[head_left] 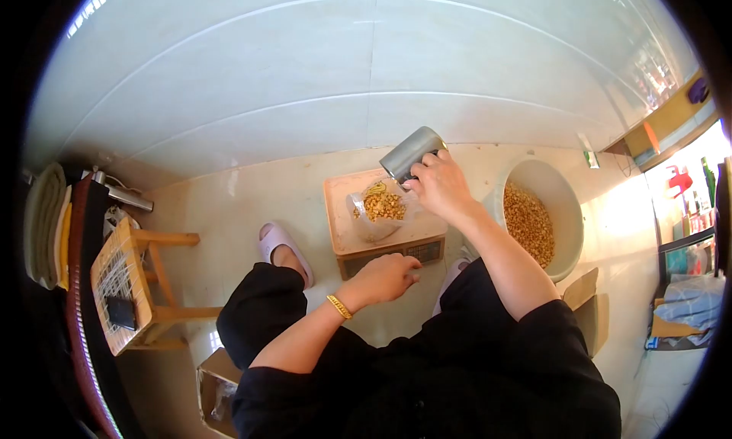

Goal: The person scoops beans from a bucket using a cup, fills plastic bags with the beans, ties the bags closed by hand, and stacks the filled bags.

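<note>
My right hand [442, 184] is closed around a grey metal mug [412, 151], which is tilted with its mouth down to the left. Under the mug's mouth is a clear plastic container or bag [374, 227], partly filled with golden kernels [383, 203] that look like corn. It rests on the pale orange platform of a low scale [347, 237], whose display faces me. My left hand [381, 277] hovers at the near edge of the scale, fingers loosely bent and a little apart, nothing visible in them. My right hand hides part of the container's right side.
A large pale tub [570, 210] of similar kernels stands on the floor to the right, beside an open cardboard box [589, 317]. At left are a wooden stool [145, 283] with a dark phone [120, 312] and another cardboard box [210, 378]. A tiled wall [305, 73] rises behind.
</note>
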Tool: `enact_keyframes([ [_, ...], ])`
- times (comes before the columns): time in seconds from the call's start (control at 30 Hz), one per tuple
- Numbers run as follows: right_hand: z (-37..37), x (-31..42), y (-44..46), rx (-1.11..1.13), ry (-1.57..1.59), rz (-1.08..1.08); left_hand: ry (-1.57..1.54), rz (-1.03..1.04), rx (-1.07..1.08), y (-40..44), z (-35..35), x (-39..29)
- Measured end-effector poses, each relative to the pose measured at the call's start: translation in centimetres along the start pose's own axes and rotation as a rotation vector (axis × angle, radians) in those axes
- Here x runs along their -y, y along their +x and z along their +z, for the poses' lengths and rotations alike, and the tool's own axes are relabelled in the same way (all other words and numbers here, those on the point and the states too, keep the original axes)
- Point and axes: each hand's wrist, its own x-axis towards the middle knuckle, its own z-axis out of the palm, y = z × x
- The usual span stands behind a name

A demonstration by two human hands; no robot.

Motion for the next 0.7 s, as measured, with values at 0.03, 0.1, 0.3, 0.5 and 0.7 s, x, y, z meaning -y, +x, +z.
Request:
enact_keyframes([
  [0.03,-0.2,0.0,0.0,0.028,-0.023,0.005,0.006,0.001,0.001,-0.1,-0.1,0.0],
  [0.1,0.3,-0.4,-0.2,0.008,0.002,0.034,0.005,0.008,-0.005,-0.2,0.0,0.2],
  [0.3,0.5,-1.0,-0.5,-0.047,0.097,0.103,0.0,0.029,-0.042,-0.5,0.0,0.3],
  [0.5,0.6,-0.5,-0.8,-0.04,0.053,0.054,-0.016,0.008,-0.032,-0.5,-0.2,0.0],
  [0.7,-0.1,-0.1,-0.7,-0.038,0.001,0.005,0.004,-0.003,-0.02,-0.3,-0.1,0.1],
])
